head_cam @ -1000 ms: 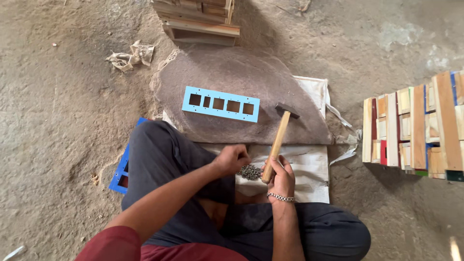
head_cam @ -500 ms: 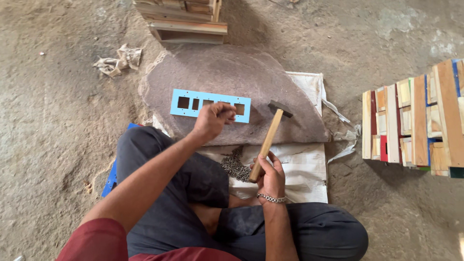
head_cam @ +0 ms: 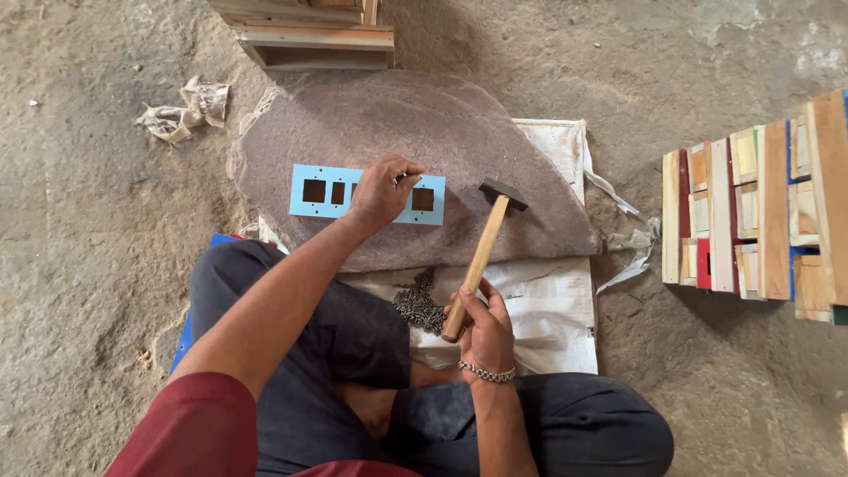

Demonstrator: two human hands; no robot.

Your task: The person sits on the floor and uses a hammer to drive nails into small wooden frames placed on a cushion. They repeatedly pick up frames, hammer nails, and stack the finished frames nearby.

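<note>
L hand (head_cam: pixel 382 190) has moved from lap to blue plate (head_cam: pixel 327 191), grip pinched on a small item, likely a nail, at the plate's right half; plate lies mid-mat on felt mat (head_cam: pixel 459 132). R hand (head_cam: pixel 481 327) grips hammer (head_cam: pixel 481 256), head now lower, near mat's front-right edge. Nail pile (head_cam: pixel 420 305) on sack (head_cam: pixel 548 300). Mat's far edge open.

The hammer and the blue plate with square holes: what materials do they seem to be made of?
Hammer: pale, unpainted wooden handle with visible grain; dark, dull head, probably metal. Blue plate: thin, flat, matte light-blue sheet with clean square cutouts, perhaps plastic or painted metal; I cannot tell which.
</note>
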